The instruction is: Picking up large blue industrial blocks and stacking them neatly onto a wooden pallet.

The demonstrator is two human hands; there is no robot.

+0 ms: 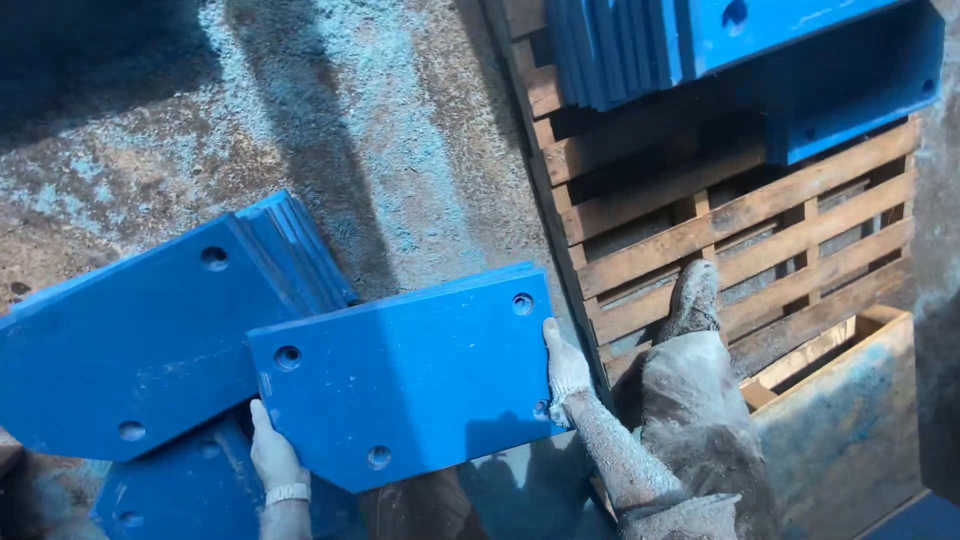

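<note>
I hold a flat blue metal plate [405, 375] with round holes near its corners, tilted over the floor. My left hand [272, 455], in a pale glove, grips its lower left edge. My right hand [563, 365], also gloved, grips its right edge near a corner hole. Behind and left of it lies a stack of similar blue plates [150, 340], and another blue plate [200, 490] lies below my left hand.
A wooden pallet [740, 230] stands on the right, carrying more blue plates [700, 40] at the top. My dusty boot and trouser leg [690, 400] rest by the pallet's edge. A wooden box [850, 420] sits at lower right. The rough concrete floor [350, 120] spreads behind.
</note>
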